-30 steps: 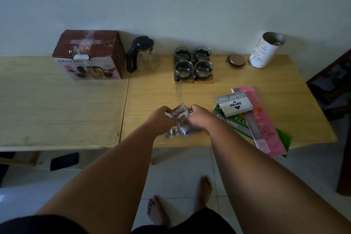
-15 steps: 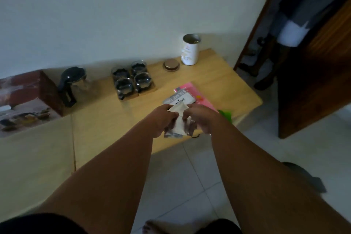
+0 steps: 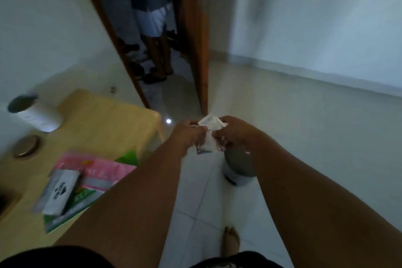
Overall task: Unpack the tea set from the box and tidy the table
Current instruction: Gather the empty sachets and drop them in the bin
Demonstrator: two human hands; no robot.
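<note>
I have both hands pinched on the crumpled plastic wrapper (image 3: 209, 135), left hand (image 3: 188, 135) and right hand (image 3: 233, 134) gripping opposite sides, out past the table's (image 3: 113, 119) right edge, over the floor. A grey bin (image 3: 238, 168) stands on the tiles below. The white canister (image 3: 36, 114) sits near the table's far edge.

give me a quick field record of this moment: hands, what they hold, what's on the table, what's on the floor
left hand: gripping crumpled wrapper
right hand: gripping the same wrapper
crumpled wrapper: plastic and paper, held over the floor, off the table
table: white canister, round lid, stamp pad box on pink booklet
floor: grey bin below hands
doorway: another person standing
</note>
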